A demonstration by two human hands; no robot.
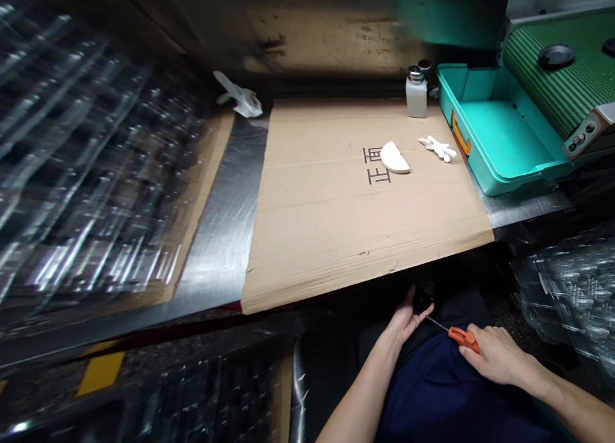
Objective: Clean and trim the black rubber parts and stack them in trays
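Observation:
My left hand (406,318) is shut on a small black object (423,300), held low over my lap below the table edge. My right hand (492,353) grips an orange-handled screwdriver (464,338). Its thin metal shaft points at the black object, and its tip is close to it, though I cannot tell whether they touch. On the cardboard sheet (336,219) printed with dark characters lie a white half-round pad (394,158) and a white glove (437,148), both out of reach of my hands' present position.
A pump dispenser bottle (416,94) stands at the back of the cardboard, and a second white glove (239,96) lies back left. A teal tray (500,132) and green belt conveyor (562,65) sit right. Stacked clear plastic trays (86,174) fill the left, with more (567,296) lower right.

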